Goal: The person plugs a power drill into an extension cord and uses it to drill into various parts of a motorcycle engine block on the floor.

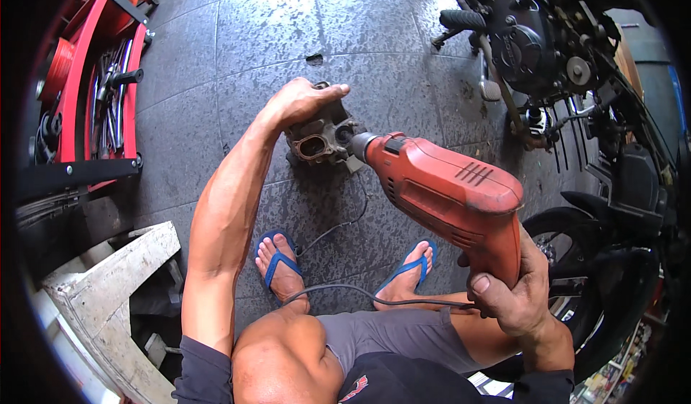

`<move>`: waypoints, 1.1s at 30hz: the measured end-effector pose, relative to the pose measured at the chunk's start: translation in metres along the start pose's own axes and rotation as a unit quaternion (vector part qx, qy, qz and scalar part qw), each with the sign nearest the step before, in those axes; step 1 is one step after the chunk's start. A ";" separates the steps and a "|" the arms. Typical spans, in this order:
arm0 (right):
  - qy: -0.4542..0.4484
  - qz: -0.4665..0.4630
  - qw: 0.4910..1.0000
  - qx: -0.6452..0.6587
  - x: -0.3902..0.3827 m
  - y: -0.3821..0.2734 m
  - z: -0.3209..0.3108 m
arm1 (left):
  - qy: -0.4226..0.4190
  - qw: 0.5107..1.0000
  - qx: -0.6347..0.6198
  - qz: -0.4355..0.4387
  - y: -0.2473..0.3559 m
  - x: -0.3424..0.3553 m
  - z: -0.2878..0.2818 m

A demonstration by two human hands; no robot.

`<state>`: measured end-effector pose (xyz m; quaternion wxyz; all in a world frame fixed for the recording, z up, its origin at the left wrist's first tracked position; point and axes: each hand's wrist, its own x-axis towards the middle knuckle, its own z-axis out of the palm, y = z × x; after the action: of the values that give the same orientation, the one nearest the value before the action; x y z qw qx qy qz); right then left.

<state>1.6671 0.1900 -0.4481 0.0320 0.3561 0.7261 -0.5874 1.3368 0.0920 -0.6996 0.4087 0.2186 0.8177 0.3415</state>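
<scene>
My right hand [517, 296] is wrapped around the handle of a red power drill [450, 181], which points left and away from me. The drill's chuck meets the right side of a dirty metal engine part [328, 135] on the floor; the bit itself is hidden. An oval opening in the part faces me. My left hand [304, 105] grips the top of the part from the left, its thumb stretched to the right and its other fingers mostly hidden. From the drill handle a grey cord [360, 287] runs left across my leg.
A red tool cart [78, 80] holding metal tools stands at left, with a worn white frame [119, 278] below it. At right is a motorcycle with a black engine [515, 47] and a wheel [561, 238]. My feet in blue flip-flops [279, 260] flank the cord on dark floor tiles.
</scene>
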 end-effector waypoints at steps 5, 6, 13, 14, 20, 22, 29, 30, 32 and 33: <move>-0.032 0.009 0.999 0.000 -0.005 -0.003 -0.007 | -0.020 0.997 -0.072 -0.022 -0.016 -0.002 0.003; -0.029 0.017 0.999 -0.002 -0.006 -0.004 -0.007 | -0.019 0.997 -0.071 -0.025 -0.024 -0.001 0.007; -0.029 0.021 0.999 -0.015 -0.009 -0.006 -0.013 | -0.008 0.965 -0.259 -0.034 -0.043 -0.007 0.031; -0.028 0.018 0.999 -0.014 -0.008 -0.006 -0.014 | -0.007 0.966 -0.258 -0.033 -0.044 -0.008 0.034; -0.034 0.025 0.999 0.010 -0.003 0.000 -0.019 | -0.008 0.936 -0.350 -0.040 -0.038 -0.021 0.049; -0.042 0.017 0.999 0.010 -0.002 0.000 -0.019 | -0.005 0.940 -0.337 -0.045 -0.041 -0.022 0.046; -0.044 0.009 0.999 0.001 0.000 0.002 -0.015 | 0.020 0.944 -0.327 -0.043 -0.054 -0.017 0.051; -0.039 0.014 0.999 -0.007 0.000 0.002 -0.012 | 0.022 0.943 -0.329 -0.043 -0.057 -0.016 0.050; -0.037 0.019 0.999 -0.018 -0.002 0.002 -0.008 | 0.029 0.953 -0.296 -0.053 -0.065 -0.013 0.050; -0.040 0.011 0.999 -0.029 -0.002 0.003 -0.008 | 0.034 0.954 -0.293 -0.054 -0.066 -0.013 0.051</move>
<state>1.6732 0.1963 -0.4477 0.0777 0.3397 0.7368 -0.5794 1.3807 0.0585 -0.7632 0.4444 0.0328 0.7056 0.5509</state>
